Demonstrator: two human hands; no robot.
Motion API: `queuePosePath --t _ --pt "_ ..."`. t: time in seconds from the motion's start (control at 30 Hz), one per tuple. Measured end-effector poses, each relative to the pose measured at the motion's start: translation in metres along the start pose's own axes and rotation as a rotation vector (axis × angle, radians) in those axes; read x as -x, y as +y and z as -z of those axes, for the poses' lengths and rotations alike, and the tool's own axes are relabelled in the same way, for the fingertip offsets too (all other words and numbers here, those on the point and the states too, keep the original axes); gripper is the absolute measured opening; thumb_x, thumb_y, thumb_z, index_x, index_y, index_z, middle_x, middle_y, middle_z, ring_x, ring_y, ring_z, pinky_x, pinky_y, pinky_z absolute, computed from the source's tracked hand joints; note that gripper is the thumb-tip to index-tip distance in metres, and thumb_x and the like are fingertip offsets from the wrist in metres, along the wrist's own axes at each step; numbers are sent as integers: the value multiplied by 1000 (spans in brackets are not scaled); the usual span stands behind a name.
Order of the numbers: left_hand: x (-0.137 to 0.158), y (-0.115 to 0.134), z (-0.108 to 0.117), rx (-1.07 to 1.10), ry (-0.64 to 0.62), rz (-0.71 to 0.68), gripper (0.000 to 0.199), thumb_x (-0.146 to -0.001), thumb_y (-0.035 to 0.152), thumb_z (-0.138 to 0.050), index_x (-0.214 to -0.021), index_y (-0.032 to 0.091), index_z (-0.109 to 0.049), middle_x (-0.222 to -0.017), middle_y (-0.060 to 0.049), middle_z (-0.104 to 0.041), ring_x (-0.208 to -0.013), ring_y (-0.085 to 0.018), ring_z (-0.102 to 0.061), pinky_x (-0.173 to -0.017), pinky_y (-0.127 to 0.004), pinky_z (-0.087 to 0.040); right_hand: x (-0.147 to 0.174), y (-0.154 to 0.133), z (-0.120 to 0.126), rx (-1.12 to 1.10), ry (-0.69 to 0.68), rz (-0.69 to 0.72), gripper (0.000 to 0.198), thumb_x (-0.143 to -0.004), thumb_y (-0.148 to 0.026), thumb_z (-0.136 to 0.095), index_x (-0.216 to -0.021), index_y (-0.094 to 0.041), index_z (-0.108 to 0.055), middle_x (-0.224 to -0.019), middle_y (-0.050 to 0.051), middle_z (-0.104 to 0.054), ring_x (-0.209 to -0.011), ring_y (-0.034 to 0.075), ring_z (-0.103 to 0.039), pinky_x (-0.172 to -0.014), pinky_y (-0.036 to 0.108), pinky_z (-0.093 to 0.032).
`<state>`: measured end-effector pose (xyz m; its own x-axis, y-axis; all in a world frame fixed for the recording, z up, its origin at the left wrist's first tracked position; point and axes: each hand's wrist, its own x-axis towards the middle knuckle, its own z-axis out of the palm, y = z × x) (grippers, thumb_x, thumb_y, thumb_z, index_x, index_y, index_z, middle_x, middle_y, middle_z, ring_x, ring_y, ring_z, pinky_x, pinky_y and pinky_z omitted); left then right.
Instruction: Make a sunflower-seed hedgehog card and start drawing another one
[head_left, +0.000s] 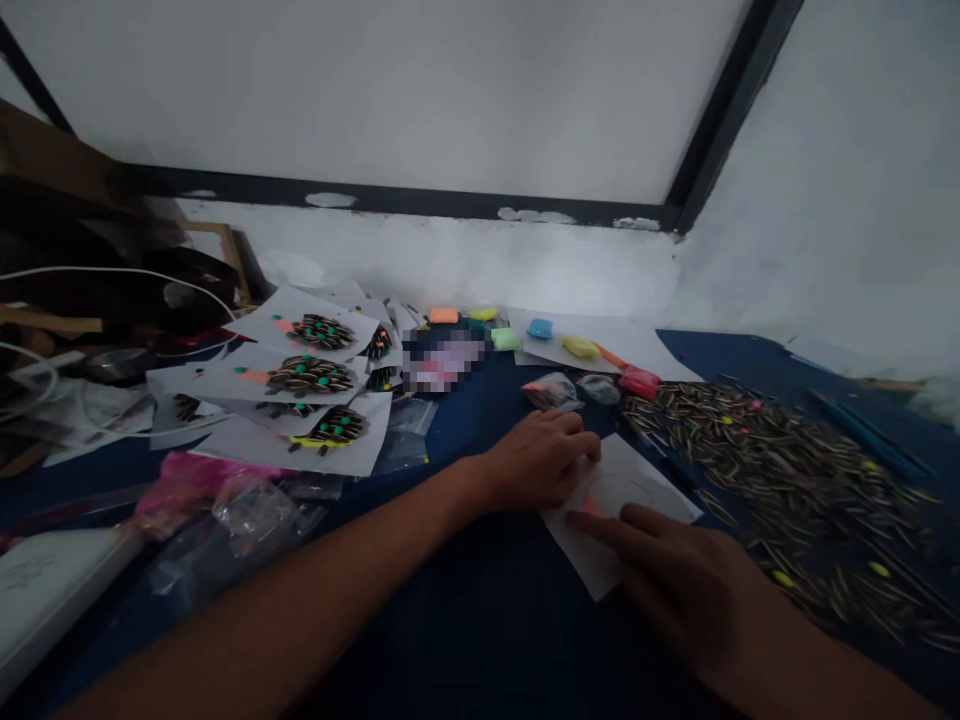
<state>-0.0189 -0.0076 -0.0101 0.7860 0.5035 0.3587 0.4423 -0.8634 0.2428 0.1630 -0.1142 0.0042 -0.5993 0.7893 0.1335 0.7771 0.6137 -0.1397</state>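
Note:
A sheet of white paper (637, 470) lies at an angle on the blue table, with a faint curved pencil line and a small orange clay piece (592, 503) on it. At the sheet's upper left edge, my left hand (541, 460) rests with bent fingers close together, holding the paper down. My right hand (679, 565) comes over the sheet from the lower right. Its index finger is stretched out and its tip touches the paper beside the orange clay; the other fingers are partly hidden below.
Striped sunflower seeds (795, 470) spread across the right side. Finished hedgehog pictures (322, 375) made of seeds are stacked at left. Clay packets, including a blue one (540, 328), line the back by the wall. Crumpled plastic bags (247, 510) and a white box (60, 580) lie at front left.

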Motion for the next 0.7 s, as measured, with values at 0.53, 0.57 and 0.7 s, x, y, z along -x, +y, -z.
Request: queuePosePath --t 0.53,0.57,0.7 --pt "0 0 1 -5 -14 -1 25 -84 11 -44 -102 19 -59 -99 -7 -56 -91 -20 -52 -82 -34 -42 0 2 -2 -7 50 30 49 -86 -10 -41 -130 -27 -50 -76 -2 -60 -53 9 -56 -47 21 -38" --pt "0 0 1 -7 -14 -1 25 -84 11 -44 -102 19 -59 -99 -7 -56 -91 -20 -52 -82 -34 -42 0 2 -2 -1 44 31 49 -86 -10 -41 -131 -28 -50 -75 -2 -59 -52 10 -56 -47 21 -38" --pt "0 0 0 -8 -6 -2 25 -83 11 -44 -101 19 -59 -98 -6 -56 -90 -20 -53 -82 -34 -42 2 3 -3 -38 26 7 48 -87 -10 -40 -132 -28 -48 -80 -1 -60 -58 10 -58 -50 22 -40"
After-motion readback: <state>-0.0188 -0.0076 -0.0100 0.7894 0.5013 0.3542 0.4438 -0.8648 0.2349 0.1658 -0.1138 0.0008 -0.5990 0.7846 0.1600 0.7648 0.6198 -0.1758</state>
